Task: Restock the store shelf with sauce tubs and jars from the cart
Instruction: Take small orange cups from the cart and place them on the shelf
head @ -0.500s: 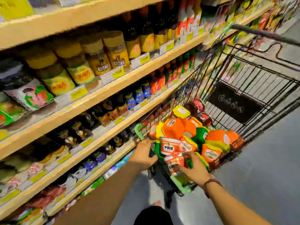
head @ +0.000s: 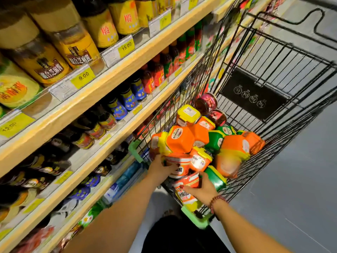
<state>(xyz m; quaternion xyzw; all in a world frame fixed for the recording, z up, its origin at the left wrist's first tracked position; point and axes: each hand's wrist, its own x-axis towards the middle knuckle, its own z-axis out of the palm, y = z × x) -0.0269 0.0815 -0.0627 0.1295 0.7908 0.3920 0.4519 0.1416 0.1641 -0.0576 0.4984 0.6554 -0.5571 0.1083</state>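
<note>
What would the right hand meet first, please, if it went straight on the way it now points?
The right hand holds an orange-and-white tub; straight on, it would probably meet the yellow-lidded orange tub next, though depth is unclear.

Two hands, two held tubs, two dark jars, one cart.

The cart is black wire with green corners. The tubs are orange and green, one with a yellow lid (white labels). The shelf is pale wood with yellow price tags
</note>
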